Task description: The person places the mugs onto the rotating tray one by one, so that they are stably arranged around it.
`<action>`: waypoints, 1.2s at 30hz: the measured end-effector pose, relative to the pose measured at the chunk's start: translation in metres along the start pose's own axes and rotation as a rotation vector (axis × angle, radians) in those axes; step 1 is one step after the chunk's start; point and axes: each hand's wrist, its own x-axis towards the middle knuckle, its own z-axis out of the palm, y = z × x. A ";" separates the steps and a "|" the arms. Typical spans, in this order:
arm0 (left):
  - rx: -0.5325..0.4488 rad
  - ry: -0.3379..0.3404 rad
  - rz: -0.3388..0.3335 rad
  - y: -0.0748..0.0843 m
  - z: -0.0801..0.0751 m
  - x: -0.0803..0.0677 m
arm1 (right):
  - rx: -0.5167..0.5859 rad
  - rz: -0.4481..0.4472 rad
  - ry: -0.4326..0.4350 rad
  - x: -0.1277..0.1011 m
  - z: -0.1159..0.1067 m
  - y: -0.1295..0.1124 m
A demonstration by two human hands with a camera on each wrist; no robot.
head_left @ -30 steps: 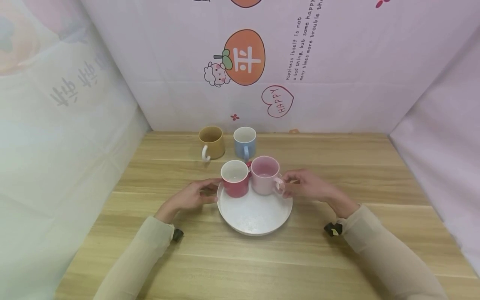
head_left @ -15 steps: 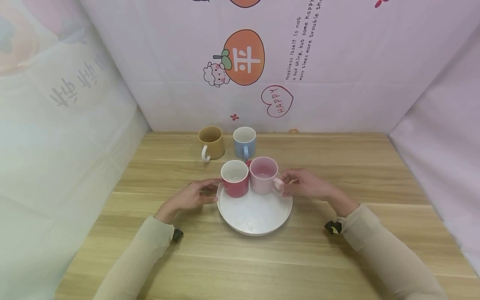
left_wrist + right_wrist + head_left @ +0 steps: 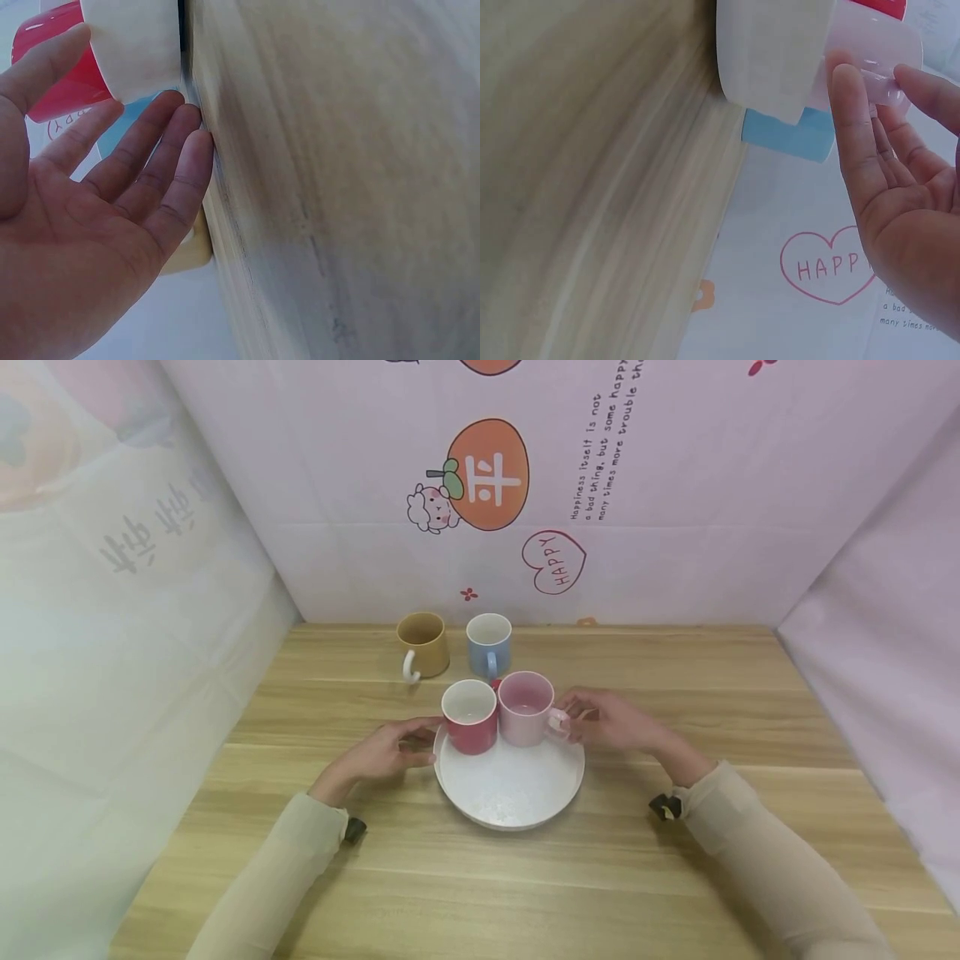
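- A pale wood counter [image 3: 525, 893] fills the view, walled by pink printed sheeting with an orange cartoon and a "HAPPY" heart [image 3: 555, 562].
- Along the counter's far edge stand a tan mug [image 3: 423, 644] and a blue mug [image 3: 489, 643], side by side.
- Mid-counter sits the white tray [image 3: 510, 797], with the red mug [image 3: 470, 717] and pink mug [image 3: 525, 709] touching at its far rim.
- The left hand [image 3: 382, 753] rests with relaxed fingers beside the red mug, at the tray's left rim.
- The right hand [image 3: 609, 720] pinches the pink mug's handle.
- Against a second ago, the pink mug and right hand have edged slightly towards the counter's far edge; the left hand stays put.
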 end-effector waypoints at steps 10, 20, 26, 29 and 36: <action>-0.015 -0.001 -0.001 -0.002 0.000 0.001 | -0.029 0.063 0.014 0.003 -0.006 0.001; -0.011 -0.004 0.001 -0.001 0.000 0.001 | -0.088 0.045 0.025 0.005 -0.008 0.003; -0.019 -0.003 -0.010 0.000 0.001 0.000 | -0.074 0.035 0.039 0.007 -0.010 0.006; -0.023 -0.001 -0.008 0.001 0.001 0.000 | -0.054 0.043 0.041 0.008 -0.011 0.008; -0.002 0.000 -0.003 0.003 0.001 0.000 | -0.065 0.075 0.047 0.006 -0.010 0.008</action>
